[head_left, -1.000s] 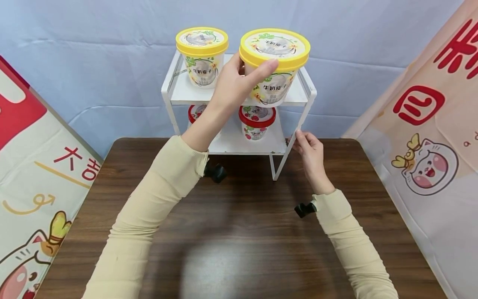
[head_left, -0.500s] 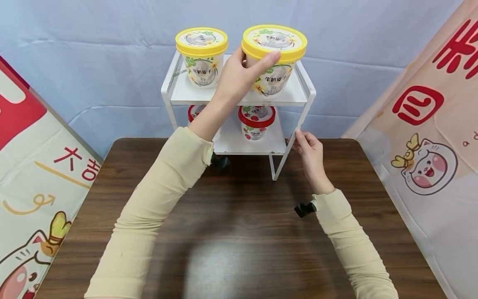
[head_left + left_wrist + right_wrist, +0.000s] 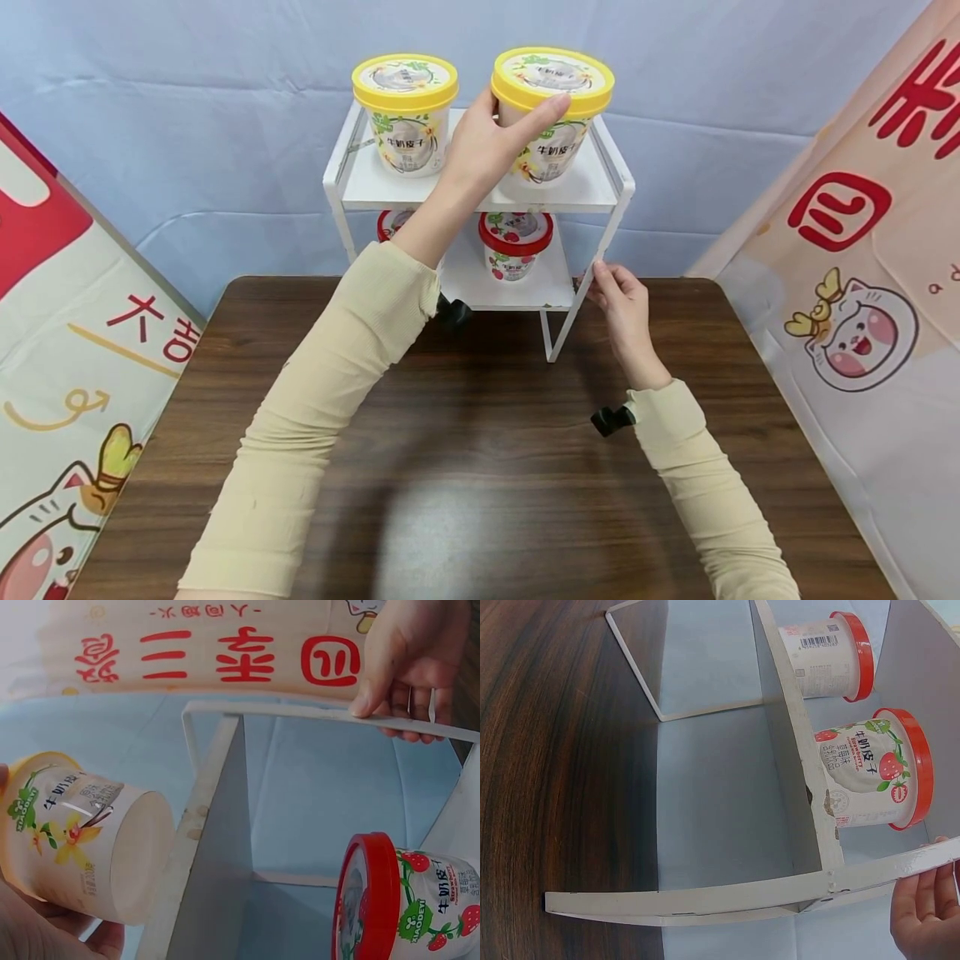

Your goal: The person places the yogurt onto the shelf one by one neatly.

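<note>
My left hand [image 3: 483,150] grips a yellow-lidded ice cream tub [image 3: 561,152] from its left side, thumb along the front below the lid. The tub is over the right half of a white rack's upper shelf [image 3: 588,197]; in the left wrist view its bare base overlaps the shelf's edge. My right hand [image 3: 622,304] pinches the rack's right-hand upright [image 3: 604,240] beside the lower shelf. Another yellow-lidded tub [image 3: 407,125] stands upright on the upper shelf's left. Below, two red-lidded strawberry tubs [image 3: 866,776] stand on the lower shelf, one partly hidden by my left forearm.
The rack stands at the back of a dark wooden table [image 3: 525,483], near a blue cloth backdrop [image 3: 262,125]. Printed banners with cartoon cats flank it, one on the left [image 3: 82,358] and one on the right [image 3: 847,267]. A black wrist camera [image 3: 611,421] hangs at my right cuff.
My left hand has moved the yellow-lidded tub back, further over the upper shelf. My right hand stays on the rack's upright, and the other tubs have not moved.
</note>
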Demonstrator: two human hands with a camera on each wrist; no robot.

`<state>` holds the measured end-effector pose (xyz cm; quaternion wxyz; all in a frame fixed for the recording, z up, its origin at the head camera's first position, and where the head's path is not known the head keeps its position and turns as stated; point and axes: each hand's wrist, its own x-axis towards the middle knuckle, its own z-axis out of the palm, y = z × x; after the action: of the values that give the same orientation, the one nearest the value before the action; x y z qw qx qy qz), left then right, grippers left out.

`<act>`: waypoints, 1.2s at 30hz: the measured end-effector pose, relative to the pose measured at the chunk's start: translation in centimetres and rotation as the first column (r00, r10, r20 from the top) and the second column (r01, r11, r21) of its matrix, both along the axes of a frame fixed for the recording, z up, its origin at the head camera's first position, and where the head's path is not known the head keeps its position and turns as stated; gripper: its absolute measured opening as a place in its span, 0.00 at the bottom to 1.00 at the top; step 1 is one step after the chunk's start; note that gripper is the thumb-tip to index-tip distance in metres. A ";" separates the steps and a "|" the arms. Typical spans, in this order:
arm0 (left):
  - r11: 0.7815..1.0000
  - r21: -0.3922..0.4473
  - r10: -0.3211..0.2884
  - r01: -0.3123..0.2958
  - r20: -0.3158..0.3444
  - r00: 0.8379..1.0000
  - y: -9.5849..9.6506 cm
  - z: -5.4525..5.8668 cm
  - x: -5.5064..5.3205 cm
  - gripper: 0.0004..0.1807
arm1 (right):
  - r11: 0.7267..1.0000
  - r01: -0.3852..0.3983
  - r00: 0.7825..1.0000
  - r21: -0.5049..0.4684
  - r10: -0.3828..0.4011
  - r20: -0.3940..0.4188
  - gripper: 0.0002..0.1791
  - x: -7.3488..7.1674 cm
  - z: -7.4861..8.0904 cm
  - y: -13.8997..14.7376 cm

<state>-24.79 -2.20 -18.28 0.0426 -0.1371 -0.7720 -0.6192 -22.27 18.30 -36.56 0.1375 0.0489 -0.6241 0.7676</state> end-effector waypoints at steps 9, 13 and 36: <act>0.999 -0.011 0.046 -0.046 0.050 0.998 0.2 0.1 -1.0 0.35 | 1.000 -0.003 1.000 -0.011 0.003 0.002 0.10 0.0 0.0 0.0; 0.998 -0.027 0.061 -0.059 0.087 0.994 0.4 0.1 -1.4 0.37 | 1.000 -0.001 1.000 -0.010 0.001 0.005 0.10 0.0 0.1 0.0; 0.986 -0.125 0.132 -0.112 0.174 0.976 1.3 -0.4 -3.0 0.46 | 1.000 -0.001 1.000 -0.020 0.001 0.005 0.09 0.0 0.0 0.0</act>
<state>-27.76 -0.91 -18.70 0.0021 -0.0346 -0.8138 -0.5802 -22.27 18.31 -36.55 0.1362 0.0461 -0.6167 0.7739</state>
